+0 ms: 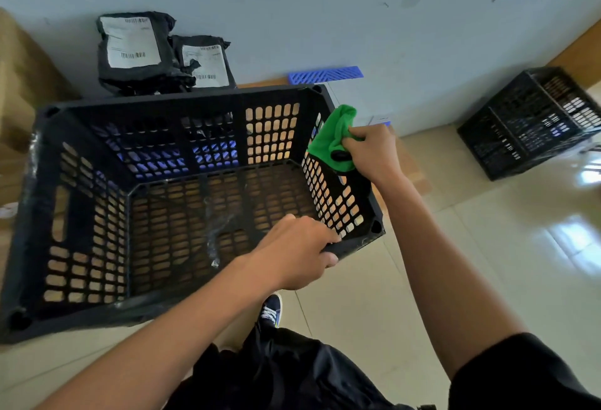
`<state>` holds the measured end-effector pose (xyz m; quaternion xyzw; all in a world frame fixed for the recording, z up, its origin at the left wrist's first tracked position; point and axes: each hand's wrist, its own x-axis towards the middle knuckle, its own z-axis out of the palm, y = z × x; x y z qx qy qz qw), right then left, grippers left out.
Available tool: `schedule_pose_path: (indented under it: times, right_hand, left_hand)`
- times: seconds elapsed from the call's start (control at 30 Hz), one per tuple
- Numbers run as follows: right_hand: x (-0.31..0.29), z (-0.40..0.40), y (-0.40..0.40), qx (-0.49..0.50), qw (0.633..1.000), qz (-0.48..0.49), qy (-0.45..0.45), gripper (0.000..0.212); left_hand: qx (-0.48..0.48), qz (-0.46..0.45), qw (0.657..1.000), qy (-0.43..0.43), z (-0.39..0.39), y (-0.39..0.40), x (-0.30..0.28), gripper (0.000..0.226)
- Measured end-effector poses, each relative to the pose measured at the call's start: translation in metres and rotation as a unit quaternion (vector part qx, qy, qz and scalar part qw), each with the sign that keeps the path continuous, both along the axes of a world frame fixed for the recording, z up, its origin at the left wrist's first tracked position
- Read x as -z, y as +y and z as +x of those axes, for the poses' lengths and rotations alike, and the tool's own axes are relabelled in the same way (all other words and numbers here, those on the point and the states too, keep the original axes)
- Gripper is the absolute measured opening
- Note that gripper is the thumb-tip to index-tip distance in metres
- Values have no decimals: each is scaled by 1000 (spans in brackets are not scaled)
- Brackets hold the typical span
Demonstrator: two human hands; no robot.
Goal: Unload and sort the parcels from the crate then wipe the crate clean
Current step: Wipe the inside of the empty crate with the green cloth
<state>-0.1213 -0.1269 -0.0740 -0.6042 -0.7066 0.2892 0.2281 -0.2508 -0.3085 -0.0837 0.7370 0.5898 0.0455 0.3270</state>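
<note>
1. Two hands are on a big black crate (97, 214) that has holes all over its walls and bottom.
2. The left hand (292, 253) grips the near right corner of the crate's rim. Its fingers (325, 237) curl over the top edge and its thumb is under the edge.
3. The right hand (374, 152) holds a green cloth (331, 136). Its fingers are curled tight round the bunched cloth.
4. The cloth lies over the top of the crate's right wall, near the far corner, and touches the rim there.
5. No parcels are in the crate. A bit of clear wrap (216, 230) lies on its bottom.
6. Two black parcels (136, 48) with white labels lean on the wall behind the crate. The small one (208, 65) is just to the right of the big one, and they touch.
7. A blue thing with slots (325, 74) shows behind the crate's far edge, by the wall.
8. Another black crate (527, 123) sits on the shiny tile floor (487, 247), well apart, to the right.
9. Brown boxes (19, 91) are at the far left.
10. A shoe (271, 310) with white laces is on the floor, next to the crate's near side.
</note>
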Motion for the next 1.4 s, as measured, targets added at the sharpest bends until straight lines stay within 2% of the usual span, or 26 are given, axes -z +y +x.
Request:
schedule_pose_path:
  times: [0.07,0.13,0.23,0.4,0.53,0.73,1.1,1.4]
  right_hand:
    - [-3,8,-15,-9,999,14,-30,19]
    - [-6,16,-30,-20,998,33,-58,33]
    - [-6,30,-53,-1,996,19,-81,16]
    - [-2,48,-82,-6,993,28,-111,19]
    - [2,36,-72,-4,992,38,-118,27]
    - [3,10,-31,-10,994,40,-101,35]
    - [-5,-43,53,-51,996,33,-70,37]
    - [-1,-11,37,-64,998,6,-15,30]
  left_hand:
    - [-4,18,1000,0,3,-5,0,25]
    - [2,48,999,14,6,-11,-2,22]
    - [-9,71,997,22,10,-16,-3,20]
    - [-13,111,994,19,11,-20,2,23]
    - [-15,135,991,5,11,-20,7,21]
    - [-25,160,987,-16,12,-21,9,21]
    - [-45,162,986,-20,14,-21,13,22]
    - [-69,168,983,-13,14,-23,19,24]
